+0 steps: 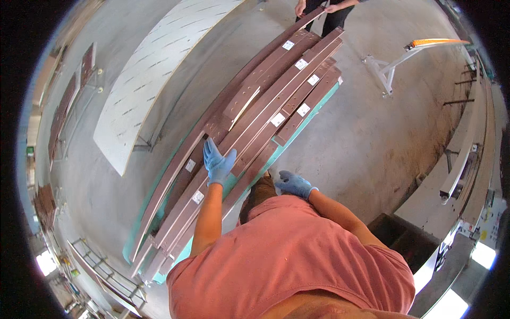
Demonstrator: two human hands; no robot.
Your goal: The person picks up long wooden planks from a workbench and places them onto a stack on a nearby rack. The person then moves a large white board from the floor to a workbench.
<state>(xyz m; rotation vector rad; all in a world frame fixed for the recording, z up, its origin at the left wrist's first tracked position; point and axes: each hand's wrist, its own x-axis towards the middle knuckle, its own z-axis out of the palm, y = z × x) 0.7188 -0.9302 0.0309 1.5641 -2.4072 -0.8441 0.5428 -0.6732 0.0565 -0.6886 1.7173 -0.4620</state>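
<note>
Brown boards, several with white labels, lie lengthwise, side by side and partly stacked, on a green tabletop. The tabletop shows along its near long edge and again at its lower-left end, where the board ends lie unevenly. A short board with a pale edge rests on the others, toward the middle of the tabletop's length.

The wearer's left hand, in a blue glove, is spread over the boards on the lower-left half of the tabletop, thumb well apart from the fingers; it grips nothing, and whether the palm touches the wood cannot be told. The right hand, gloved alike, is beyond the near long edge, beside the wearer's pink shirt. Its fingers are loosely bent; its palm is hidden, so its grip cannot be judged.

At the upper-right end of the tabletop, a co-worker's hands are at the tip of the outer long board, which runs along the far long edge.

Beyond that edge stands a large white panel with dark dashes. Off the upper-right corner, on the grey floor, is a white stand with an orange top.
</note>
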